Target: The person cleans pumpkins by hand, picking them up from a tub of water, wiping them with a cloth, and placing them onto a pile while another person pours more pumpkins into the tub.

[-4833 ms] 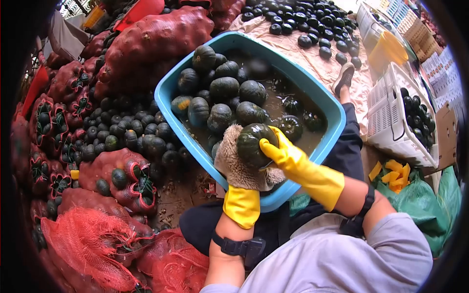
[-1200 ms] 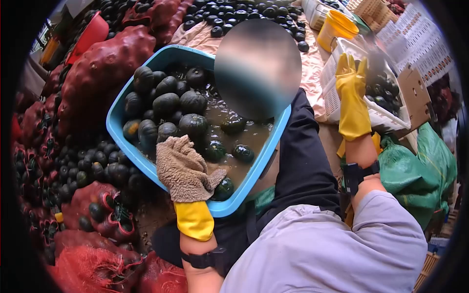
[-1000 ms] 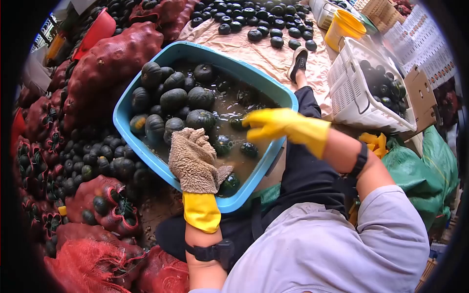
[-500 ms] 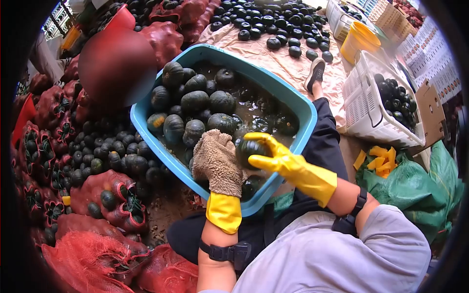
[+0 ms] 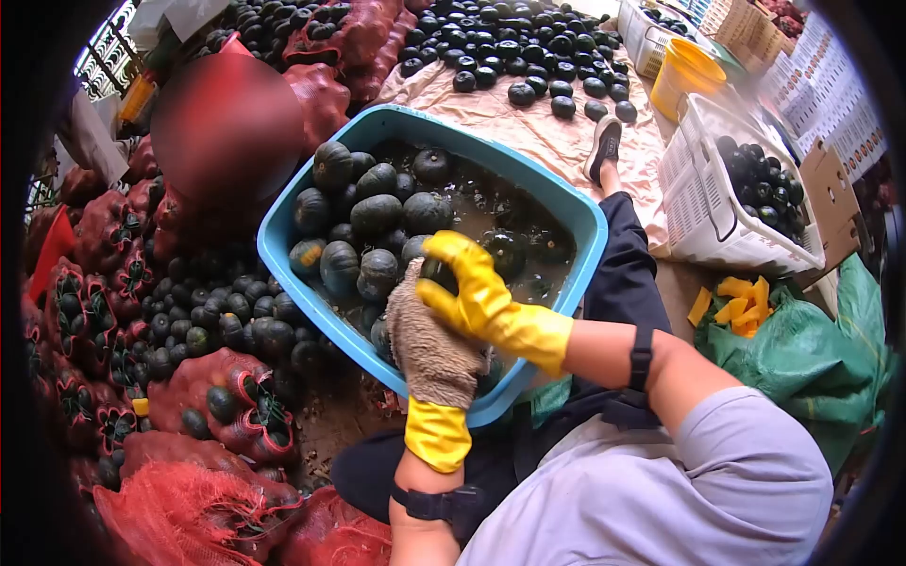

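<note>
A small dark green pumpkin (image 5: 439,274) is in my right hand (image 5: 477,297), which wears a yellow rubber glove with fingers and thumb curved round it. My left hand (image 5: 434,354) is inside a brown fluffy wash mitt (image 5: 429,330) over another yellow glove. The mitt lies right against the pumpkin's near side and hides the left fingers. Both hands are over the near part of a blue tub (image 5: 590,255) of murky water. Several dark green pumpkins (image 5: 376,215) are heaped in its left half, and some sit lower in the water at right.
Rows of pumpkins (image 5: 528,47) lie on a pale sheet beyond the tub. At right stand a white crate (image 5: 698,208) of pumpkins, a yellow bucket (image 5: 684,75) and a green sack (image 5: 793,349) with orange pieces. Red mesh bags (image 5: 208,387) and loose pumpkins (image 5: 231,311) crowd the left.
My right hand has moved left with the pumpkin and turned in over the mitt. The mitt has shifted slightly right, and the two hands are now together.
</note>
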A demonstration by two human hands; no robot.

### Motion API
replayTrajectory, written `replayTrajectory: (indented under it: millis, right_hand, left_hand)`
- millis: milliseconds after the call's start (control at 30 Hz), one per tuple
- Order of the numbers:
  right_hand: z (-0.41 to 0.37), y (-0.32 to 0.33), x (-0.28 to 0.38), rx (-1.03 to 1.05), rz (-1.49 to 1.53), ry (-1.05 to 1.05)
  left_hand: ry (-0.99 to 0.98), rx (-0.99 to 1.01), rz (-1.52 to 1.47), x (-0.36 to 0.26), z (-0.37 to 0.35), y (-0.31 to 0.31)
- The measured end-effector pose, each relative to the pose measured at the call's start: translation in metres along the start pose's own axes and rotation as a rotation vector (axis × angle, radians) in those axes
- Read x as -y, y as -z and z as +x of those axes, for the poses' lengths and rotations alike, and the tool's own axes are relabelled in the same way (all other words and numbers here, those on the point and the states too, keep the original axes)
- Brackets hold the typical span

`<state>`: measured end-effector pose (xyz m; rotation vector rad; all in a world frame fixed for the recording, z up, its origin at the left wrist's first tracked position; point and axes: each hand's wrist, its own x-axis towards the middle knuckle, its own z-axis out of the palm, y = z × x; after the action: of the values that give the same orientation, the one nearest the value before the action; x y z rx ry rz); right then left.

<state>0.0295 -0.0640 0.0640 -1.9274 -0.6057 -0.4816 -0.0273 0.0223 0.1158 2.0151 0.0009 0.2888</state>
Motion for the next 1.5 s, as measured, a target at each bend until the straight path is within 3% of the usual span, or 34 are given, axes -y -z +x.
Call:
replayTrajectory:
  millis: [33, 67, 133, 167, 233, 267, 300, 333, 367, 433, 500, 533, 567, 633, 667, 700, 767, 800, 833, 900, 933, 967, 1033, 1067, 1100, 1133, 1200, 1233, 1267, 1333, 1433, 1467, 1500]
  right_hand:
    - [0.005, -0.006, -0.003, -0.112, -0.077, -0.134]
    - [0.005, -0.001, 0.001, -0.003, 0.045, -0.051]
    - [-0.001, 0.038, 0.036, 0.333, 0.241, -0.011]
    - [0.005, 0.049, 0.034, 0.528, 0.229, 0.109]
    - [0.020, 0.036, -0.004, 0.454, 0.250, 0.031]
    - [0.015, 0.019, -0.019, 0.317, -0.004, 0.070]
    - [0.005, 0.004, 0.007, 0.070, 0.222, 0.030]
    - [0.000, 0.008, 0.023, 0.137, 0.128, 0.088]
    - [-0.003, 0.015, 0.041, 0.207, 0.039, 0.135]
    - [-0.009, 0.016, 0.037, 0.233, 0.139, 0.172]
    - [0.004, 0.031, 0.061, 0.405, 0.754, -0.745]
    - [0.000, 0.022, 0.047, 0.253, 0.931, -0.645]
    - [0.001, 0.014, 0.037, 0.146, 0.959, -0.631]
    - [-0.010, -0.010, 0.008, 0.026, 0.735, -0.486]
    - [-0.003, 0.011, 0.009, 0.224, 0.516, -0.351]
    - [0.008, 0.028, 0.002, 0.398, 0.276, -0.081]
    - [0.021, 0.058, 0.038, 0.653, 0.128, -0.128]
    - [0.017, 0.059, 0.048, 0.657, 0.169, -0.151]
    - [0.023, 0.063, 0.052, 0.733, 0.283, -0.341]
    - [0.038, 0.067, 0.054, 0.870, 0.515, -0.711]
    - [0.025, 0.055, 0.050, 0.694, 0.773, -0.744]
    - [0.004, 0.033, 0.038, 0.464, 0.909, -0.838]
    - [-0.022, 0.010, 0.026, 0.199, 0.834, -0.674]
    - [-0.026, 0.008, 0.017, 0.193, 0.827, -0.614]
    - [-0.020, 0.022, 0.008, 0.298, 0.172, -0.258]
    - [-0.020, 0.029, 0.008, 0.377, 0.139, -0.260]
    - [-0.008, 0.046, 0.026, 0.543, 0.078, -0.164]
    - [-0.010, 0.048, 0.030, 0.555, 0.143, -0.223]
    - [-0.008, 0.049, 0.031, 0.569, 0.205, -0.268]
    - [-0.001, 0.057, 0.040, 0.639, 0.262, -0.418]
    - [-0.001, 0.063, 0.037, 0.622, 0.640, -0.911]
    - [0.007, 0.070, 0.048, 0.663, 0.448, -0.868]
    - [0.010, 0.070, 0.047, 0.631, 0.352, -0.840]
  left_hand:
    - [0.007, 0.018, -0.128, 0.003, 0.002, -0.002]
    - [0.015, 0.035, -0.256, 0.006, 0.003, -0.004]
    - [-0.175, 0.010, -0.045, 0.017, -0.007, 0.004]
    - [-0.178, 0.034, -0.049, 0.021, -0.008, 0.006]
    - [-0.193, 0.043, 0.038, 0.033, -0.007, 0.008]
    - [-0.205, -0.002, 0.228, 0.047, -0.001, 0.001]
    - [-0.227, -0.039, 0.403, 0.055, 0.004, -0.002]
    - [-0.251, -0.063, 0.461, 0.062, 0.004, -0.002]
    - [-0.269, -0.070, 0.439, 0.059, 0.003, 0.005]
    - [-0.236, -0.041, 0.053, 0.038, -0.003, 0.026]
    - [0.002, -0.111, -0.252, 0.048, -0.012, 0.011]
    - [0.118, -0.178, -0.374, 0.058, -0.018, -0.003]
    - [-0.043, -0.198, 0.069, 0.064, -0.016, -0.006]
    - [-0.109, -0.204, 0.153, 0.060, -0.013, 0.005]
    - [-0.142, -0.199, 0.196, 0.056, -0.012, 0.015]
    - [-0.174, -0.196, 0.237, 0.051, -0.010, 0.025]
    - [-0.209, -0.188, 0.308, 0.043, -0.016, 0.039]
    - [-0.232, -0.181, 0.345, 0.040, -0.020, 0.041]
    - [-0.132, -0.164, 0.252, 0.039, -0.024, 0.043]
    - [-0.179, -0.207, 0.409, 0.044, -0.031, 0.034]
    - [-0.222, -0.259, 0.517, 0.047, -0.032, 0.026]
    - [-0.095, -0.248, 0.266, 0.051, -0.026, 0.016]
    - [0.222, -0.294, -0.323, 0.047, -0.013, -0.002]
    - [0.408, -0.388, -0.664, 0.038, -0.008, -0.010]
    - [0.197, -0.357, -0.312, 0.036, -0.009, -0.005]
    - [-0.014, -0.318, 0.040, 0.037, -0.011, 0.007]
    - [-0.136, -0.158, 0.046, 0.028, -0.008, 0.034]
    - [-0.197, -0.077, 0.041, 0.023, -0.007, 0.047]
    - [-0.272, -0.230, 0.072, 0.046, -0.007, 0.037]
    - [-0.327, -0.331, 0.239, 0.077, -0.010, 0.024]
    - [-0.217, -0.195, 0.513, 0.078, -0.013, 0.015]
    - [-0.150, -0.165, 0.522, 0.072, -0.017, 0.010]
    - [0.087, -0.028, 0.340, 0.035, -0.012, 0.020]
